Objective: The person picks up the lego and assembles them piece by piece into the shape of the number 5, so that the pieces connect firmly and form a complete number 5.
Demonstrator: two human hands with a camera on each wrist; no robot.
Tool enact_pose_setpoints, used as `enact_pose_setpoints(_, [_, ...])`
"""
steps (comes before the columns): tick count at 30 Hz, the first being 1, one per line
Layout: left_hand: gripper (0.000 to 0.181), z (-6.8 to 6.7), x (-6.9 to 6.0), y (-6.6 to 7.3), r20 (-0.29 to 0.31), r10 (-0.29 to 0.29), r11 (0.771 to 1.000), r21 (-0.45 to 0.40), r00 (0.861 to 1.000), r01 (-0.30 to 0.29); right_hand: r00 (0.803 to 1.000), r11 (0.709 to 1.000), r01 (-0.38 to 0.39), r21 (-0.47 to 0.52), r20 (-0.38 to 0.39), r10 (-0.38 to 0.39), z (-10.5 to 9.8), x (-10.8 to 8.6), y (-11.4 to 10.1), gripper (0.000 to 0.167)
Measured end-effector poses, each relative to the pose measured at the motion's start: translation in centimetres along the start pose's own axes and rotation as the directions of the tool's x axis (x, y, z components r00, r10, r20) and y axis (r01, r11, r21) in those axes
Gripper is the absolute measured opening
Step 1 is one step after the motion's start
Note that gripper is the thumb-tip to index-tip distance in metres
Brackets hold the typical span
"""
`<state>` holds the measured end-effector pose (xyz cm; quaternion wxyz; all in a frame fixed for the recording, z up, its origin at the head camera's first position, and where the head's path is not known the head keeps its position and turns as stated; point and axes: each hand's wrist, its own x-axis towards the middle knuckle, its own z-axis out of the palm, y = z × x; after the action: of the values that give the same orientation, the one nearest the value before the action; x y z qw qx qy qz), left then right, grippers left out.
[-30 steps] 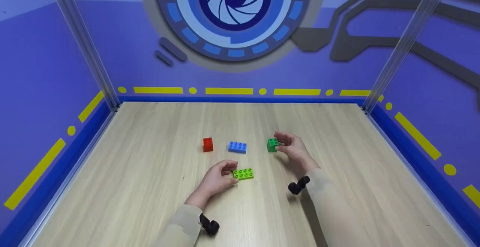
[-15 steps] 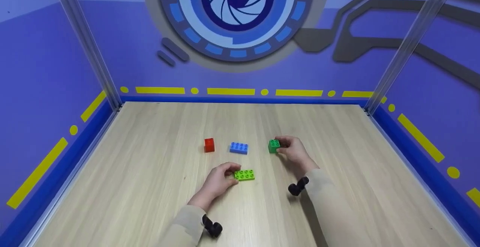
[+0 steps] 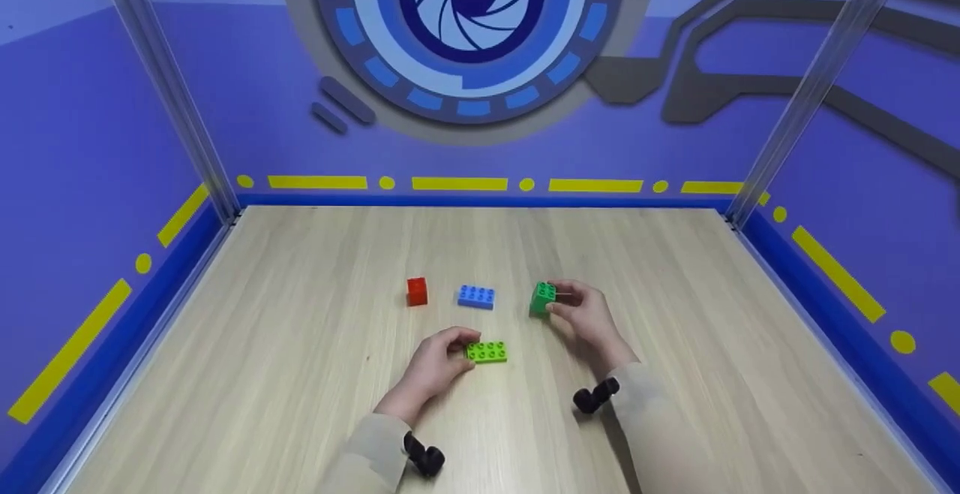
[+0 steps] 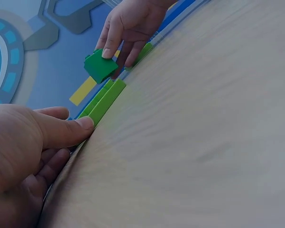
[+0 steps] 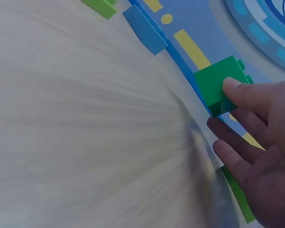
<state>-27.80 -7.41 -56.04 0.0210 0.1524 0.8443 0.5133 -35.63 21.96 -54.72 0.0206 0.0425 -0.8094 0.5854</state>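
Observation:
My left hand [image 3: 435,362] pinches the left end of a lime-green toy building brick [image 3: 489,352], thumb in front and fingers behind; the brick lies on the wooden table. To the right and farther back, my right hand [image 3: 591,319] grips a dark green, block-shaped building brick [image 3: 542,298] between thumb and fingers. This brick is tilted, and in the right wrist view its flat side [image 5: 216,85] faces the camera with the thumb on it. The left wrist view shows the lime-green brick [image 4: 104,102] under my left thumb, with the dark green brick [image 4: 99,65] beyond it.
A blue building brick [image 3: 476,296] lies between the two hands, farther back. Left of it stands a red brick [image 3: 417,291]. Printed panels wall the table [image 3: 300,374] at the back and sides. A green strip [image 5: 239,194] behind my right hand cannot be identified.
My right hand has taken hold of the dark green brick, tilted it and drawn it slightly nearer. The left hand stays at the lime-green brick, which has hardly moved.

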Motion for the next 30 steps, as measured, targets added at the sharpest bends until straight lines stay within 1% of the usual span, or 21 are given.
enact_pose_setpoints(5, [0.041,-0.1,0.0,0.1,-0.003,0.001,1.000,0.005,1.000,-0.001,1.000,0.996,-0.029,0.080,0.002,0.029,0.4,-0.8,-0.1,0.041])
enact_pose_setpoints(11, [0.040,-0.1,0.0,0.0,-0.001,0.003,1.000,0.016,1.000,-0.003,0.998,0.981,-0.056,0.185,-0.003,0.058,1.0,-1.5,-0.2,0.044])
enact_pose_setpoints(15, [0.040,0.1,-0.1,0.0,-0.004,0.000,1.000,0.016,1.000,0.000,0.998,0.975,-0.065,0.211,-0.002,0.067,1.3,-2.1,-0.4,0.045])
enact_pose_setpoints(19, [0.041,0.2,-0.1,-0.1,-0.003,0.005,1.000,0.014,1.000,-0.004,0.999,0.976,-0.041,0.216,-0.009,0.044,1.8,-2.6,-0.5,0.042])
enact_pose_setpoints(22, [0.041,0.2,-0.1,-0.1,-0.002,-0.004,1.000,0.012,1.000,0.004,1.000,0.980,-0.015,0.200,-0.005,0.016,2.2,-2.8,-0.4,0.040])
enact_pose_setpoints(26, [0.040,0.1,-0.1,0.0,-0.004,-0.011,1.000,0.010,1.000,0.011,1.000,0.987,-0.012,0.159,0.024,0.009,2.6,-3.1,-0.4,0.039])
enact_pose_setpoints(30, [0.040,0.0,-0.1,0.1,-0.008,0.006,1.000,0.008,1.000,-0.006,0.998,0.991,-0.001,0.133,0.064,-0.008,3.1,-3.4,-0.6,0.040])
